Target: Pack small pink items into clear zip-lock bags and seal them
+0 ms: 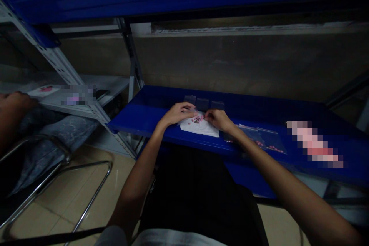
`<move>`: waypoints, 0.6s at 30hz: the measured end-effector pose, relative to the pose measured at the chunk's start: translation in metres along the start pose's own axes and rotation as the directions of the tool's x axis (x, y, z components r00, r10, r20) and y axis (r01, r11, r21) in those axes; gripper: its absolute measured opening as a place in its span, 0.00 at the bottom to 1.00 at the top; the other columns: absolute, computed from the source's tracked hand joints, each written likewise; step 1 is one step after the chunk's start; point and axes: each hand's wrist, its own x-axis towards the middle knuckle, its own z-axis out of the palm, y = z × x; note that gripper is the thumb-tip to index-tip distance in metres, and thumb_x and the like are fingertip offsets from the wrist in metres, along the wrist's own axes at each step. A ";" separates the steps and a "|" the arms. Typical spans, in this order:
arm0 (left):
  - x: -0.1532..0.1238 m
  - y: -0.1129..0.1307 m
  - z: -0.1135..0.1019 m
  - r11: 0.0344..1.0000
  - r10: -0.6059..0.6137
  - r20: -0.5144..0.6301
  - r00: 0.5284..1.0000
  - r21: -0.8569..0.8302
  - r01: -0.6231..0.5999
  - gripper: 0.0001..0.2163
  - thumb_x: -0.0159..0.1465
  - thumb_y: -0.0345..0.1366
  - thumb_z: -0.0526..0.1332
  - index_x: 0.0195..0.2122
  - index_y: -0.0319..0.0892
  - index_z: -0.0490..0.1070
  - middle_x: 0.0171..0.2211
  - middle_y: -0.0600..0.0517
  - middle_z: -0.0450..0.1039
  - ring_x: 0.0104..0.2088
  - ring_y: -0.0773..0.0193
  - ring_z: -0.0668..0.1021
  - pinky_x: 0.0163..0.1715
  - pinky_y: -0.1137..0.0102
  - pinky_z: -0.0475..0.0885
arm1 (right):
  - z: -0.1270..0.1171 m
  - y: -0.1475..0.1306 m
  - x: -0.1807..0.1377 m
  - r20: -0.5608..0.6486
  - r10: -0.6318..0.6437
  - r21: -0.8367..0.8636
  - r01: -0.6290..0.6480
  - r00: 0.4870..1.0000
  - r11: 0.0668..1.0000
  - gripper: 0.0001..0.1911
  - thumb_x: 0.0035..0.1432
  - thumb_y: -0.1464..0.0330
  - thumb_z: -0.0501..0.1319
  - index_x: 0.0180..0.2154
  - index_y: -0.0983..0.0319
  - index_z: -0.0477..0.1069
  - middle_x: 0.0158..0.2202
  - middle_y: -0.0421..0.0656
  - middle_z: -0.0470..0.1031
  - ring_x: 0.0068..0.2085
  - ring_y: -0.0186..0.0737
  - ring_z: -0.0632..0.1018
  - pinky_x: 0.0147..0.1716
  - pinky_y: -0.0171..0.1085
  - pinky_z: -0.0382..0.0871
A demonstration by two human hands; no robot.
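White sheet point(201, 127) strewn with small pink pieces point(198, 118) on the blue shelf point(144, 117), left hand point(178, 113) and right hand point(218, 118) both curled with fingertips pinching at the pieces, clear bags point(261, 138) just right, three dark small cases point(203, 103) behind.

Both hands are up on the blue shelf point(144, 117), working at a white sheet point(201, 127) near its front edge. Left hand point(177, 113) and right hand point(217, 119) pinch at tiny pink bits point(198, 118) on it. Clear bags point(259, 138) lie just right of the sheet, and small dark boxes point(203, 103) sit behind it.
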 end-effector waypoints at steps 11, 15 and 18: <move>0.000 0.001 0.001 0.996 -0.039 0.067 0.997 -0.079 0.045 0.21 0.56 0.44 0.73 0.48 0.37 0.79 0.46 0.42 0.81 0.49 0.57 0.80 0.56 0.58 0.69 | -0.056 -0.044 -0.015 -0.023 0.038 0.610 -0.016 0.999 0.792 0.14 0.55 0.57 0.69 0.35 0.62 0.76 0.27 0.42 0.76 0.28 0.37 0.73 0.27 0.35 0.64; -0.001 0.005 0.005 0.983 -0.032 0.115 0.993 -0.175 0.052 0.22 0.57 0.43 0.74 0.50 0.38 0.79 0.47 0.42 0.81 0.47 0.57 0.81 0.57 0.57 0.69 | -0.068 -0.073 -0.015 0.028 0.018 0.661 -0.032 0.999 0.750 0.13 0.51 0.61 0.71 0.35 0.63 0.79 0.27 0.41 0.77 0.26 0.34 0.72 0.27 0.36 0.64; -0.001 0.008 0.008 0.973 -0.010 0.141 0.990 -0.225 0.042 0.21 0.56 0.43 0.74 0.49 0.38 0.79 0.46 0.43 0.82 0.46 0.57 0.82 0.56 0.57 0.69 | -0.069 -0.080 -0.013 -0.004 -0.038 0.654 0.031 0.999 0.755 0.10 0.52 0.63 0.68 0.34 0.62 0.79 0.30 0.43 0.79 0.30 0.37 0.76 0.32 0.37 0.68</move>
